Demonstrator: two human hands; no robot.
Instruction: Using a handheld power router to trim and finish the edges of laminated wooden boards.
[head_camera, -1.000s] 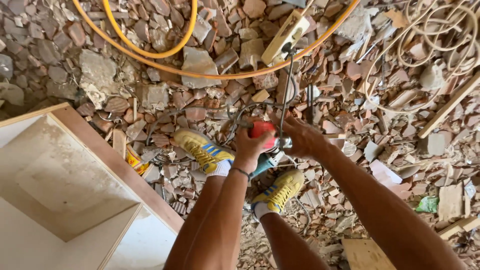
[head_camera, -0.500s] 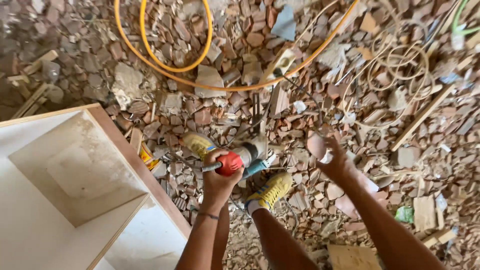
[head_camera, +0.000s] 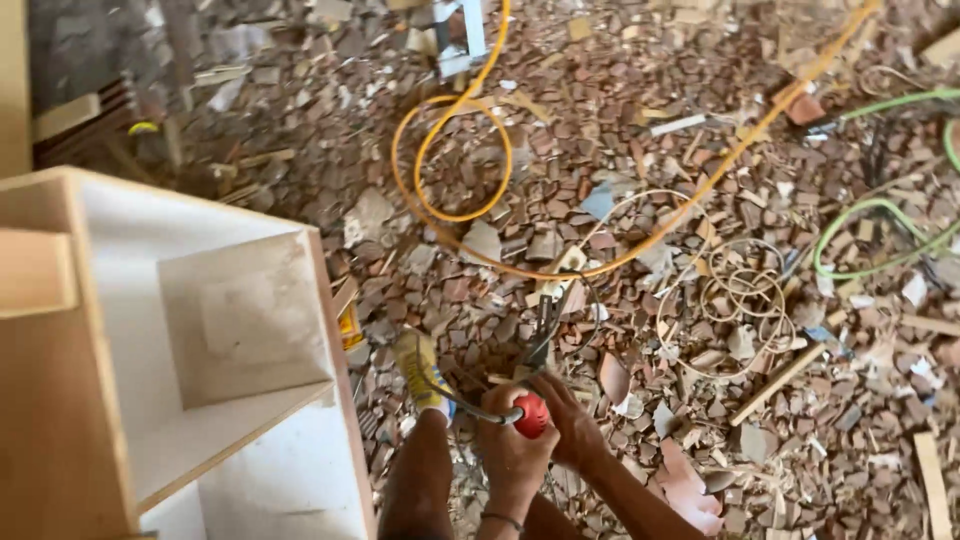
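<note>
Both gripping: left hand (head_camera: 508, 452) wrapped around red power tool (head_camera: 530, 415), right hand (head_camera: 572, 425) clasped beside it for steadying (low over rubble-strewn floor (head_camera: 700, 300), near white cabinet (head_camera: 220, 330)).

The power tool (head_camera: 531, 414) was red with a grey cord. An orange hose (head_camera: 470, 160) looped over reddish-brown wood scraps on the floor (head_camera: 700, 120), beside a green hose (head_camera: 880, 215). The cabinet (head_camera: 160, 350) was white inside, with pale wood edges. The shoe (head_camera: 420, 375) was yellow.
</note>
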